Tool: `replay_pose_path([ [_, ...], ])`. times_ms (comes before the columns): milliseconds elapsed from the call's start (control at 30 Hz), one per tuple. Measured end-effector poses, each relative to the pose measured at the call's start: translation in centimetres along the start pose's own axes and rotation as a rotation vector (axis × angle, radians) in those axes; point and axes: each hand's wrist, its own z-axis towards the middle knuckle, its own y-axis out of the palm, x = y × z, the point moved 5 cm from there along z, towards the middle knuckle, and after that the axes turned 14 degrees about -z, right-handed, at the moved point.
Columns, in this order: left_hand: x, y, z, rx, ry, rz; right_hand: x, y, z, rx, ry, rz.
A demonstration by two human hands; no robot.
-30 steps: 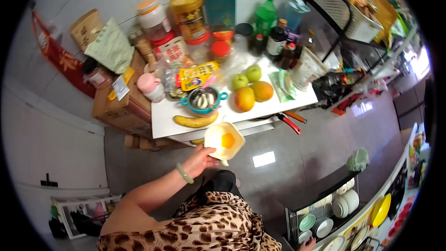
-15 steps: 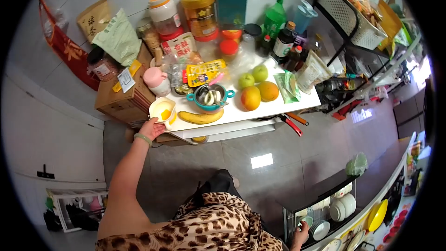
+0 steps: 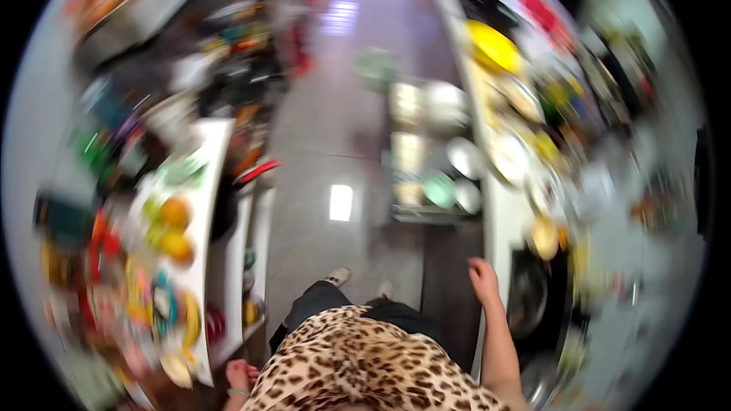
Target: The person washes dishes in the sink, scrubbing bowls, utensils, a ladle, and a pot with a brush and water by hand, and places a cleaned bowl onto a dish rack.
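My left hand (image 3: 241,375) hangs low beside the white table (image 3: 204,213), fingers loosely bent and apart, holding nothing. Nearest to it on the table's corner is a cream-coloured jug (image 3: 177,369), blurred. A banana (image 3: 191,321) and a teal-handled bowl (image 3: 164,303) lie just beyond. On the other side, my right hand (image 3: 482,278) is raised by the counter edge, empty, with its fingers loosely extended. Ahead of it a pulled-out dish drawer (image 3: 430,217) holds white bowls (image 3: 445,106), plates (image 3: 464,157) and a green bowl (image 3: 438,189).
Oranges-coloured round fruit (image 3: 175,213) and green fruit (image 3: 154,236) sit on the table. A red-handled pan (image 3: 259,171) juts from beneath it. Along the right counter are a yellow dish (image 3: 493,46), several plates and a dark hob (image 3: 533,297). Grey floor (image 3: 312,213) runs between.
The view has swung right, toward the aisle and drawer. My left hand has let go of the jug, which stays on the table. My right hand has come away from the drawer.
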Motion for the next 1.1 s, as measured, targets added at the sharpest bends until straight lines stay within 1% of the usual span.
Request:
replay_pose_path([
  [67,1.4,6.2,6.7,-0.330,0.152,0.131,1.5,-1.1,-4.1,0.023,0.165,0.037],
  [100,3.3,10.9,7.9,-0.396,0.104,0.131,2.1,-1.5,-6.3,0.031,0.217,0.030],
  [133,5.7,16.2,8.7,-0.462,0.057,0.133,2.4,-1.7,-9.1,0.014,0.326,0.060],
  [167,7.4,20.6,10.5,-0.492,0.017,0.183,3.2,-1.8,-11.4,0.038,0.370,0.036],
  [200,10.6,26.9,8.7,-0.512,-0.064,0.185,3.9,-1.9,-14.2,0.055,0.476,0.056],
  [267,11.1,34.4,13.3,-0.766,0.095,0.281,5.2,-2.4,-18.9,0.120,0.618,0.082],
  [300,12.0,38.7,12.7,-0.823,0.053,0.339,6.2,-2.3,-21.7,0.164,0.664,0.095],
  [333,12.7,43.1,10.7,-0.837,0.023,0.387,7.2,-1.8,-24.4,0.209,0.706,0.111],
  [367,13.1,47.4,8.1,-0.883,0.084,0.496,8.8,-0.8,-26.9,0.276,0.759,0.153],
  [400,12.9,51.3,5.6,-1.008,0.096,0.536,10.6,0.0,-29.2,0.343,0.810,0.197],
  [467,11.6,57.5,-0.7,-1.101,0.104,0.557,13.3,1.2,-33.3,0.457,0.913,0.273],
  [500,10.6,60.1,-4.2,-1.157,0.117,0.570,14.2,0.9,-34.3,0.471,0.975,0.333],
  [567,7.3,64.1,-10.9,-1.277,0.061,0.606,18.1,2.3,-35.7,0.516,0.999,0.347],
  [667,2.1,68.3,-20.9,-1.503,-0.105,0.741,23.4,2.1,-33.1,0.627,0.952,0.542],
  [700,0.1,69.4,-24.1,-1.589,-0.157,0.777,25.3,3.2,-31.6,0.708,0.915,0.686],
  [733,-1.8,70.3,-27.2,-1.640,-0.229,0.807,27.5,4.5,-30.2,0.654,0.902,0.577],
  [767,-3.7,70.9,-30.2,-1.687,-0.307,0.838,27.1,2.3,-28.7,0.517,0.931,0.405],
  [833,-7.3,71.7,-35.3,-1.692,-0.458,0.856,27.0,1.5,-26.7,0.223,1.067,0.329],
  [900,-12.6,73.1,-37.3,-1.663,-0.572,0.887,26.8,1.0,-24.7,0.076,1.135,0.239],
  [967,-18.0,74.3,-38.1,-1.626,-0.648,0.917,27.0,1.7,-23.8,-0.049,1.213,0.271],
  [1033,-22.2,75.5,-38.3,-1.486,-0.696,0.955,27.5,3.0,-23.3,-0.039,1.231,0.251],
  [1067,-24.6,75.7,-38.0,-1.437,-0.677,0.980,27.1,2.2,-23.8,-0.030,1.250,0.270],
  [1100,-27.4,76.3,-36.8,-1.468,-0.715,1.032,27.1,2.3,-23.6,-0.018,1.249,0.351],
])
